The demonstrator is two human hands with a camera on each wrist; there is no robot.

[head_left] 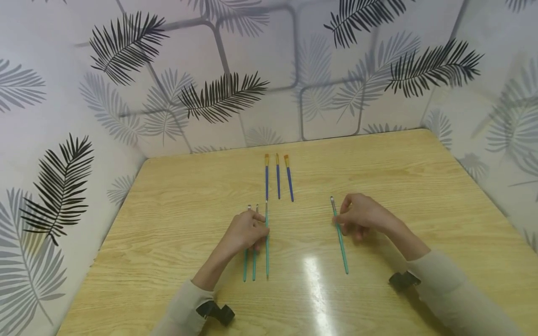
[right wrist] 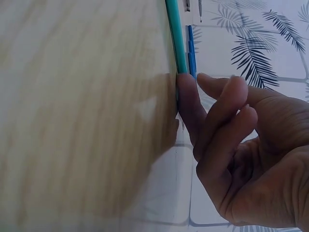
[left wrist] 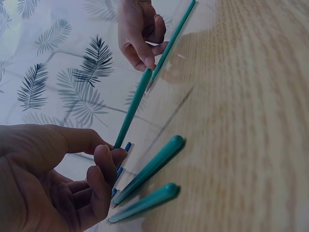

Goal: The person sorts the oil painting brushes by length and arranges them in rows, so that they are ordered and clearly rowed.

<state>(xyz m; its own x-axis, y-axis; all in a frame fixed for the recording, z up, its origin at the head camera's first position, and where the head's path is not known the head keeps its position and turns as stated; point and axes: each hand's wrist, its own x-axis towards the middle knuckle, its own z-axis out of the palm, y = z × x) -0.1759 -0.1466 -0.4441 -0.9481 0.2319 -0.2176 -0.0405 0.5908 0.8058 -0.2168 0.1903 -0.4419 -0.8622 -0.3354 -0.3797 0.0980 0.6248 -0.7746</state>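
My left hand (head_left: 247, 231) pinches a slim teal paintbrush (head_left: 267, 259) between thumb and fingers; in the left wrist view its handle (left wrist: 133, 111) slants up off the table. Two more teal paintbrushes (head_left: 245, 266) lie side by side just left of it, partly hidden under that hand. On the right, my right hand (head_left: 361, 217) holds another teal paintbrush (head_left: 342, 247) with its fingertips near the metal collar. The right wrist view shows the index fingertip against this handle (right wrist: 176, 36), close to the table.
Three blue-handled paintbrushes (head_left: 278, 182) with gold collars lie toward the back, bristles facing the wall. The wood-grain table (head_left: 189, 186) meets a leaf-patterned wall (head_left: 260, 56) behind. Dark bands (head_left: 215, 312) circle both sleeves.
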